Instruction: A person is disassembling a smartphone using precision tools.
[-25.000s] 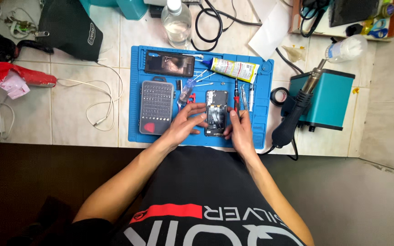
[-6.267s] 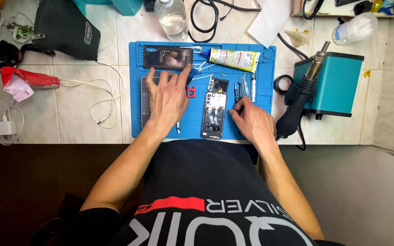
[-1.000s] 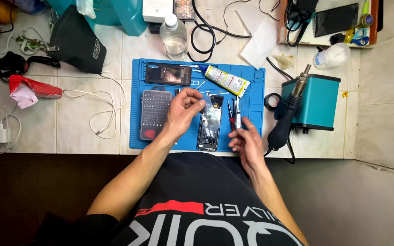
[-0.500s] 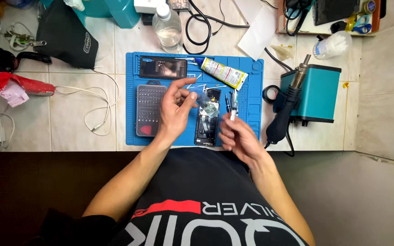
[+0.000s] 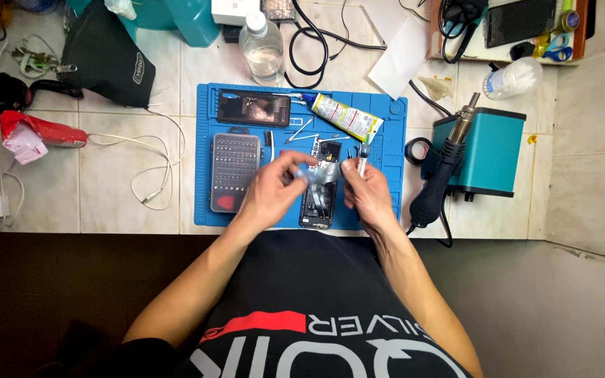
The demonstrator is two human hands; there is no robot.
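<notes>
A dark phone screen (image 5: 254, 108) is laid at the blue mat's eleven o'clock. A white-and-yellow labelled tube (image 5: 346, 117) is set at one o'clock. A red packet (image 5: 33, 131) is seen at nine o'clock.

hands 2: left (image 5: 274, 192), right (image 5: 367, 194) | phones 2: opened one (image 5: 320, 203) between hands, other (image 5: 254, 109) beyond left hand | bottles 2 (image 5: 262, 47) | glue tube 1 (image 5: 344, 116) | bit case 1 (image 5: 233, 170) left of left hand

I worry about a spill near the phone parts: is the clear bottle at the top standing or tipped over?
Standing. The clear bottle shows its white cap from above and rests on the tiled counter.
</notes>
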